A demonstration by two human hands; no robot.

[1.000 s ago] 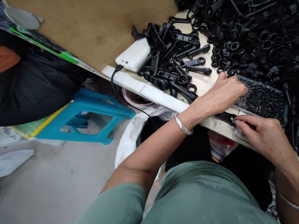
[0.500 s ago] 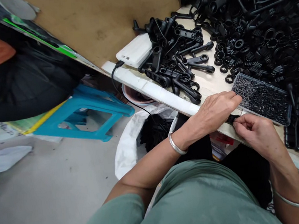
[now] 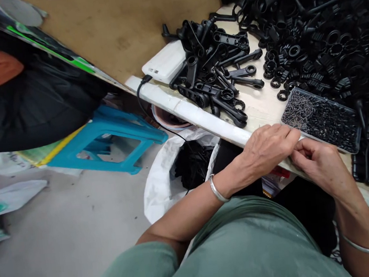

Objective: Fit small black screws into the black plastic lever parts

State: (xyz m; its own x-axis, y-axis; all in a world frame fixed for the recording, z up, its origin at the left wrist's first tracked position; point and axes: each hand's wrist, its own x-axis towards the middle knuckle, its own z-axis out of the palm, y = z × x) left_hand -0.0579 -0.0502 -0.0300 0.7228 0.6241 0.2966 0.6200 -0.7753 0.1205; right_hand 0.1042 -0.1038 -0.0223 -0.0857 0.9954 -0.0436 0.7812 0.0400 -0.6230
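Note:
My left hand [image 3: 267, 148] and my right hand [image 3: 320, 164] meet fingertip to fingertip at the near edge of the worktable [image 3: 262, 105], just in front of a clear tray of small black screws [image 3: 321, 118]. Both hands are closed in a pinch; what they hold is hidden between the fingers. Each wrist wears a silver bangle. A heap of black plastic arms with ring ends [image 3: 217, 70] lies beyond my left hand. A much larger pile of black plastic parts and rings [image 3: 320, 25] covers the table's back and right.
A white power bank [image 3: 164, 64] with a black cable lies at the table's left corner. Below the edge stand a white sack holding black parts [image 3: 177, 169], a blue plastic stool [image 3: 106, 139] and a brown board [image 3: 121, 27].
My left hand drew back from the screw tray toward the table edge and closed against my right fingertips. The small black part seen between the hands earlier is now hidden.

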